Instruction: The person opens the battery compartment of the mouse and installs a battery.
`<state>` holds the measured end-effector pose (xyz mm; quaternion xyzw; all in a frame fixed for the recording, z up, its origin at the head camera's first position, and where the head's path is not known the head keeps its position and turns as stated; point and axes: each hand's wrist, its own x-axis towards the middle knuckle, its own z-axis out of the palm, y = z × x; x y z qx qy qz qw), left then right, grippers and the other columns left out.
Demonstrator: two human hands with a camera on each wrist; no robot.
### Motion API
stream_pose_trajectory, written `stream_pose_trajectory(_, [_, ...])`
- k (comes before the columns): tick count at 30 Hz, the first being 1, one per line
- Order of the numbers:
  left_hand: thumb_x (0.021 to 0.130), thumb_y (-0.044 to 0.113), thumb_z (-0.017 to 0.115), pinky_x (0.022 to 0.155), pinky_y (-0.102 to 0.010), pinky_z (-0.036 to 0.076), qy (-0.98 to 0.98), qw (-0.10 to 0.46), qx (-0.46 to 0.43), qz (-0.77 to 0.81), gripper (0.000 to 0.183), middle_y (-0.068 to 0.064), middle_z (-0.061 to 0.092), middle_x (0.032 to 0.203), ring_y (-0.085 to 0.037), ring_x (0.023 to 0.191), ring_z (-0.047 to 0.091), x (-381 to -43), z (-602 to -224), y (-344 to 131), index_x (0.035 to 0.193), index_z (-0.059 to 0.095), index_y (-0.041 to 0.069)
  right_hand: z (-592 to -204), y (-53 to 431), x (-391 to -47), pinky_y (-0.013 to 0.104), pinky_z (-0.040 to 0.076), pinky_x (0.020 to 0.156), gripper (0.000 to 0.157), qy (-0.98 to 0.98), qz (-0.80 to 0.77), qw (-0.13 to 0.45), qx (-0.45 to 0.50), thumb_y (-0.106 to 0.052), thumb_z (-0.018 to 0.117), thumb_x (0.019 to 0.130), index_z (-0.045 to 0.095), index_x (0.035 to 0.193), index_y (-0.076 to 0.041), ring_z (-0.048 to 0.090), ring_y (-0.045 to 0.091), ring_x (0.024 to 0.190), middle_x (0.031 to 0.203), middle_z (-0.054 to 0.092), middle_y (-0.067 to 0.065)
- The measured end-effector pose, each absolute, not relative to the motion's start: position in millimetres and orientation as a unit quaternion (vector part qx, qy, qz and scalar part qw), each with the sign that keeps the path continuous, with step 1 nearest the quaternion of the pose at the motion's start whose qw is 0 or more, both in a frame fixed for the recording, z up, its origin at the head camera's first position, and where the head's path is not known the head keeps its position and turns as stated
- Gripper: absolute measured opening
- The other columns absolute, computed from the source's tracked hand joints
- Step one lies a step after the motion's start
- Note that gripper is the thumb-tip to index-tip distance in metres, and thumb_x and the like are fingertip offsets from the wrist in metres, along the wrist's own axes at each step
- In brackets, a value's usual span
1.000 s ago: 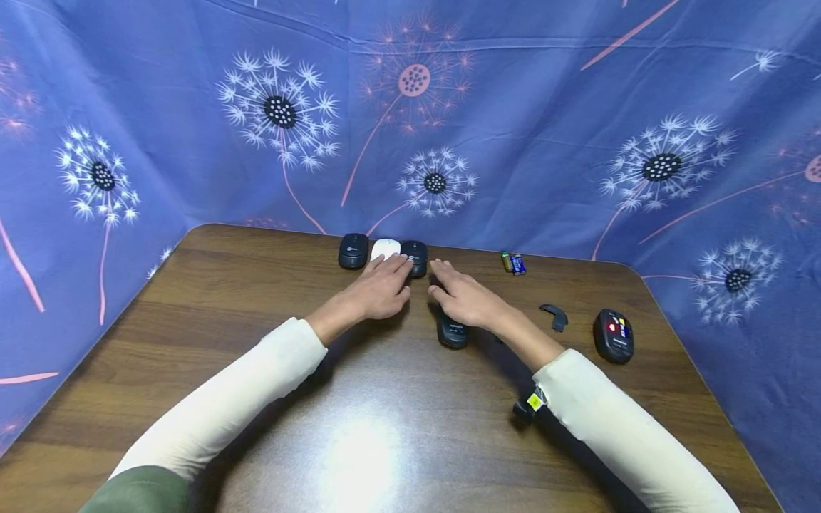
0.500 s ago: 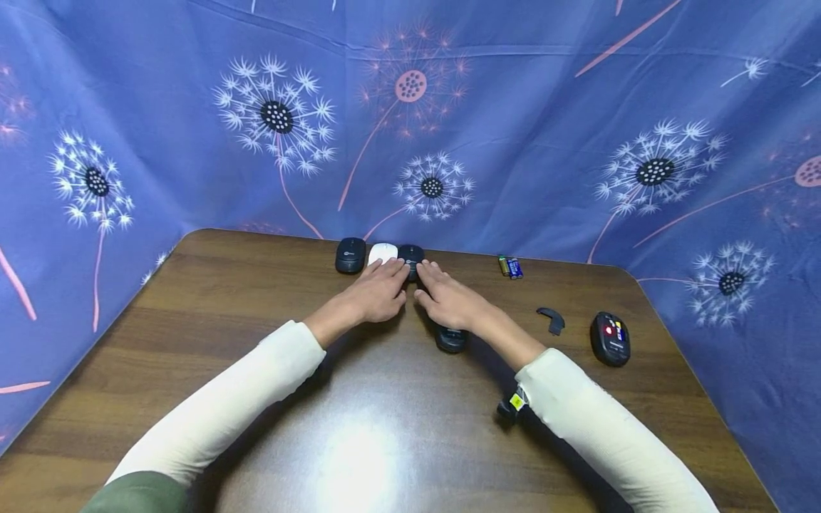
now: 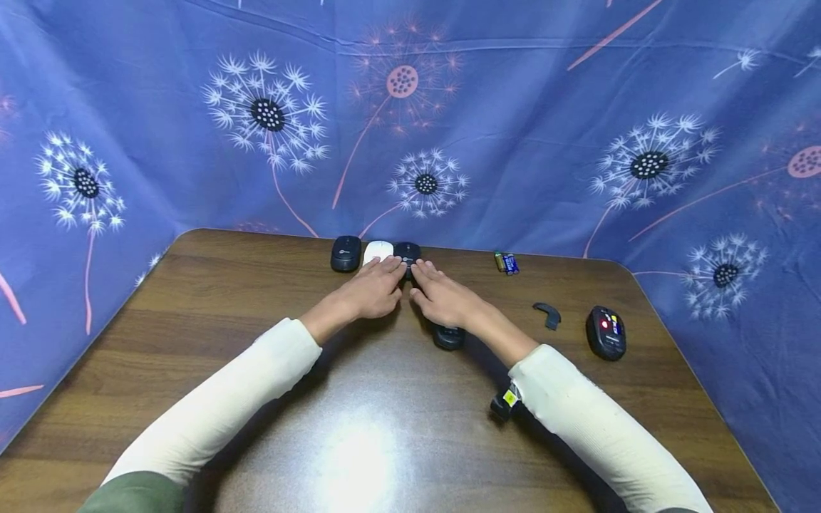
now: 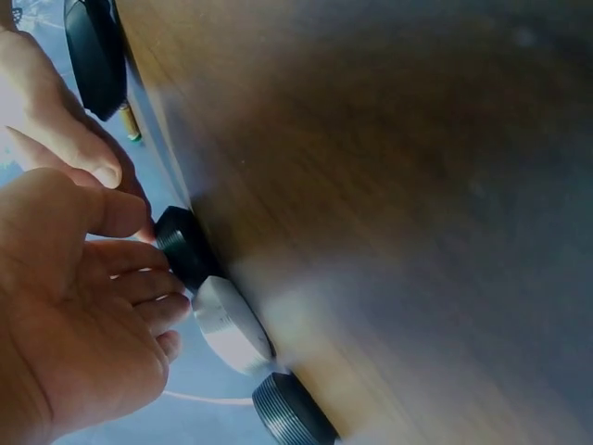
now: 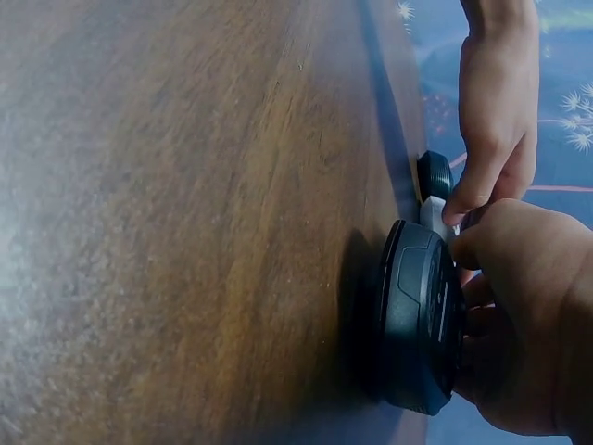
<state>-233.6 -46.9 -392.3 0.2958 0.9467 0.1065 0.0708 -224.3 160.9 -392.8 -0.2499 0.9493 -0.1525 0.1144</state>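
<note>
In the head view a black computer mouse [image 3: 346,254], a white mouse [image 3: 377,250] and another black mouse [image 3: 407,251] stand side by side at the table's back edge. My left hand [image 3: 372,288] reaches to the front of the white and right-hand black mice, fingers extended. My right hand [image 3: 449,298] lies just right of it, straight fingertips at the right-hand black mouse. Below my right palm is a further black mouse [image 3: 448,338], partly hidden; the right wrist view shows this mouse [image 5: 417,320] beside the fingers. Exact fingertip contact is hard to tell.
Two batteries [image 3: 507,263] lie near the back edge of the wooden table [image 3: 256,299]. Further right are a curved black piece [image 3: 549,315] and an overturned black mouse [image 3: 606,333] with a red light. A patterned blue cloth [image 3: 500,128] hangs behind and at the sides.
My right hand has moved left, bringing its fingertips to the right-hand black mouse and close to my left hand. The left hand and the mice stay nearly in place; the head view shifts slightly.
</note>
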Motion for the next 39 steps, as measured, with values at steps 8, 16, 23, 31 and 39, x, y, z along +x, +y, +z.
stream_pose_trajectory(8, [0.116, 0.021, 0.045, 0.149, -0.052, 0.014, 0.944, 0.081, 0.295, 0.125, 0.063, -0.024, 0.03, 0.184, -0.037, 0.175, 0.026, -238, -395, -44, 0.173, 0.036, -0.005, -441, 177, -259, 0.056, 0.015, 0.147, 0.074, 0.947, -0.168, 0.094, -0.258, -0.046, 0.037, 0.121, 0.025, 0.178, 0.0, 0.014, 0.041, 0.176, 0.188, 0.015, 0.022])
stream_pose_trajectory(16, [0.113, 0.022, 0.049, 0.148, -0.055, 0.013, 0.935, 0.093, 0.301, 0.165, 0.066, -0.026, 0.029, 0.184, -0.041, 0.175, 0.023, -266, -429, -40, 0.172, 0.036, -0.005, -401, 172, -229, 0.058, 0.017, 0.147, 0.068, 0.949, -0.162, 0.124, -0.241, -0.034, 0.038, 0.122, 0.023, 0.176, 0.005, 0.014, 0.043, 0.176, 0.187, 0.014, 0.026])
stream_pose_trajectory(23, [0.117, 0.02, 0.046, 0.149, -0.05, 0.012, 0.939, 0.098, 0.299, 0.14, 0.063, -0.023, 0.027, 0.185, -0.036, 0.177, 0.021, -239, -397, -29, 0.174, 0.033, -0.005, -437, 194, -252, 0.058, 0.02, 0.146, 0.074, 0.949, -0.165, 0.099, -0.249, -0.046, 0.031, 0.122, 0.025, 0.177, 0.003, 0.017, 0.043, 0.176, 0.186, 0.018, 0.027])
stream_pose_trajectory(31, [0.119, 0.027, 0.043, 0.149, -0.048, 0.012, 0.934, 0.097, 0.309, 0.149, 0.064, -0.019, 0.025, 0.187, -0.033, 0.177, 0.019, -259, -422, -20, 0.176, 0.032, 0.0, -406, 194, -229, 0.064, 0.022, 0.144, 0.066, 0.951, -0.177, 0.109, -0.231, -0.033, 0.038, 0.122, 0.028, 0.175, 0.005, 0.019, 0.045, 0.175, 0.186, 0.02, 0.026])
stream_pose_trajectory(39, [0.116, 0.028, 0.045, 0.149, -0.051, 0.016, 0.935, 0.093, 0.308, 0.151, 0.065, -0.017, 0.027, 0.187, -0.033, 0.177, 0.02, -272, -439, -9, 0.176, 0.034, 0.003, -392, 196, -215, 0.061, 0.02, 0.145, 0.063, 0.955, -0.159, 0.114, -0.221, -0.03, 0.031, 0.124, 0.024, 0.176, 0.005, 0.016, 0.044, 0.175, 0.187, 0.018, 0.025])
